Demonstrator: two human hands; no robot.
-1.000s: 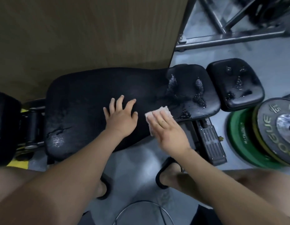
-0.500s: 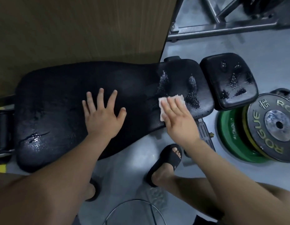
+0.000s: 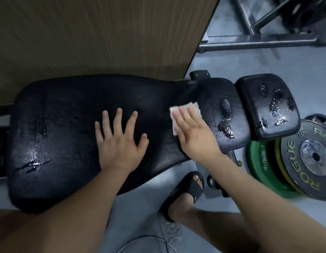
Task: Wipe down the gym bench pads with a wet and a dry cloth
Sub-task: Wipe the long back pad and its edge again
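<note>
A long black bench pad [image 3: 67,125] lies across the view, glistening wet at its left end. My left hand [image 3: 120,141] rests flat on its middle with fingers spread. My right hand [image 3: 193,132] presses a small pale cloth [image 3: 178,110] flat onto the pad where it narrows toward the seat pad [image 3: 222,114]. Water beads sit on the seat pad to the right of the cloth. A smaller separate black pad [image 3: 268,106], also beaded with water, lies further right.
A wooden panel [image 3: 94,33] rises right behind the bench. Stacked weight plates [image 3: 304,161], green and black, lie on the grey floor at the right. A metal rack frame [image 3: 259,41] crosses the top right. My sandalled foot [image 3: 186,190] stands below the bench.
My right hand has slid the cloth along the pad, first right then back left and farther from me, wiping away one patch of droplets. The left hand stays planted.
</note>
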